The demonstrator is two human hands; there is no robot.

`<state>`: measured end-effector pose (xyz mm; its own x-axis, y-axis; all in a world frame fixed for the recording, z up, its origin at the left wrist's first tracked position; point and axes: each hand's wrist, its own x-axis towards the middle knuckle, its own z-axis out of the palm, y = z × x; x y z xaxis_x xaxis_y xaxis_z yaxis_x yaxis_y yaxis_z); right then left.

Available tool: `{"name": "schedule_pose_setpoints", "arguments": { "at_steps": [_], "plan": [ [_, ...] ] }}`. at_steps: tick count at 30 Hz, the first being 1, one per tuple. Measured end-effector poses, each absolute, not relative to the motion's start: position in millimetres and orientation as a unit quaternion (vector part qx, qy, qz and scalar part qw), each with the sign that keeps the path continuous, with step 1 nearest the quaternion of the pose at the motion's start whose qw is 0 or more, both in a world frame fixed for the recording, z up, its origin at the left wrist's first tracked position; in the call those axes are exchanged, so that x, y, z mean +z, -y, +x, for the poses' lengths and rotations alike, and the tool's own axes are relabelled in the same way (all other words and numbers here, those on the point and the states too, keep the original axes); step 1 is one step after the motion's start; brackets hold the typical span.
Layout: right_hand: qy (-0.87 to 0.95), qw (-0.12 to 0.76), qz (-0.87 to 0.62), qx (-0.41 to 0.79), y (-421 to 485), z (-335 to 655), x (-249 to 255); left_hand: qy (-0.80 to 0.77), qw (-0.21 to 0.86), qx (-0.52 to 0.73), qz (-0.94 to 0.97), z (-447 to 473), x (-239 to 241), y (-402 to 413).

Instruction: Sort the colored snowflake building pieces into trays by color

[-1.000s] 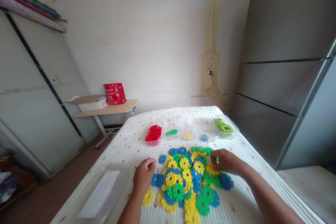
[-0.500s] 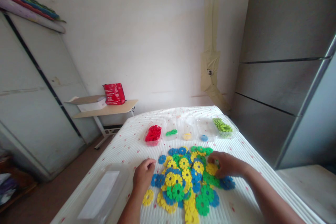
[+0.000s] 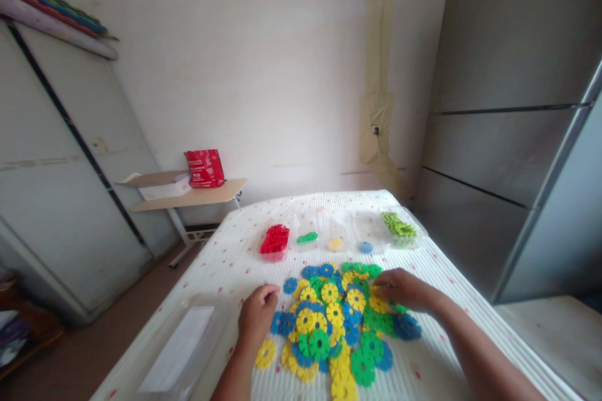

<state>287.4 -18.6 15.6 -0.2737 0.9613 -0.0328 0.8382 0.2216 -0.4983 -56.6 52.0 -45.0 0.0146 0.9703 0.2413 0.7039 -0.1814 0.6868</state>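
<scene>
A loose pile of notched plastic discs point(image 3: 334, 313) in yellow, blue and green lies on the table before me. At the pile's upper right edge is my right hand point(image 3: 404, 288), palm down. Its fingers are drawn together on a yellow notched disc point(image 3: 375, 291), mostly covered by the fingertips. Another yellow disc point(image 3: 379, 305) lies just below them. My left hand point(image 3: 258, 308) rests to the left of the pile, fingers curled in and thumb against them, with nothing visible in it. A single yellow disc point(image 3: 266, 353) lies near the left wrist.
Behind the pile stands a row of clear containers: one with red pieces point(image 3: 274, 241), one with light green pieces point(image 3: 399, 225). Between them are a green piece point(image 3: 307, 237), a yellow disc point(image 3: 335, 244) and a blue disc point(image 3: 365, 247). A clear lid point(image 3: 214, 332) lies left.
My right hand has shifted slightly up and left, and its spread fingers have come together at the yellow disc. My left hand has stayed put.
</scene>
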Motion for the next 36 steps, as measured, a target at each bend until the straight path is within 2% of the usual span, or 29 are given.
{"name": "schedule_pose_setpoints", "arguments": {
  "at_steps": [8,16,23,36],
  "plan": [
    [0.743,0.091,-0.657,0.084,9.7,270.4,14.9,-0.615,0.187,0.344,0.684,-56.5,-44.7,-51.6],
    [0.727,0.166,-0.666,-0.007,-39.9,244.4,50.4,-0.616,0.192,0.337,0.686,-54.6,-42.2,-50.2],
    [0.697,0.194,-0.689,-0.026,-79.8,227.8,45.0,-0.618,0.197,0.333,0.685,-53.7,-37.5,-47.7],
    [0.657,0.172,-0.734,0.01,-8.6,297.0,17.1,-0.618,0.191,0.326,0.689,-53.5,-38.1,-47.8]
  ]
}}
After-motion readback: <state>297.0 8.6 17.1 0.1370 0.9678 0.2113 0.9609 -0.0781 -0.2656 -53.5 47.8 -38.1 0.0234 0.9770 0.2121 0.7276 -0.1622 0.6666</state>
